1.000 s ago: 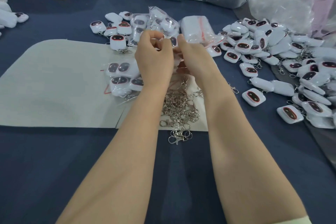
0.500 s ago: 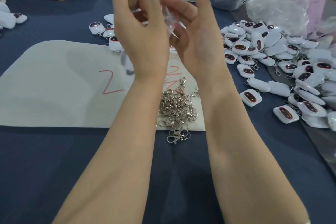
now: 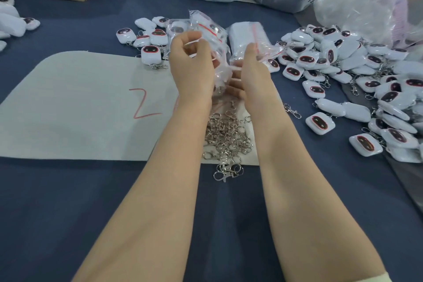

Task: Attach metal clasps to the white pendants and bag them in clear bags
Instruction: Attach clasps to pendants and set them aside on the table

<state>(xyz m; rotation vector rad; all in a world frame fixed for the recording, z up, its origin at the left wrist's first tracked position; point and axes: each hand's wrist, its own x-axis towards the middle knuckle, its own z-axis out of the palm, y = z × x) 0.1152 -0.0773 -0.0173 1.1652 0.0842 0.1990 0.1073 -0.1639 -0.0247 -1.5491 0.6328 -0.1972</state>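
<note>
Two hands are pinching one thin clear plastic bag with a red seal strip (image 3: 221, 62), left hand (image 3: 192, 71) high, right hand (image 3: 253, 75) low, probably spreading its mouth for filling. Silver metal clasps (image 3: 227, 136) are lying close at 6 o'clock; white dark-faced plastic pendants (image 3: 343, 68) are heaping at 3 o'clock. A red "Z" (image 3: 145, 103) is showing on the beige mat (image 3: 68, 103).

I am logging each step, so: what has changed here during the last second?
Both the left hand and right hand, raised half a second ago, came down again, gripping a clear bag over the clasps. The pad's red mark got uncovered. Clasps, loose pendants stayed.
</note>
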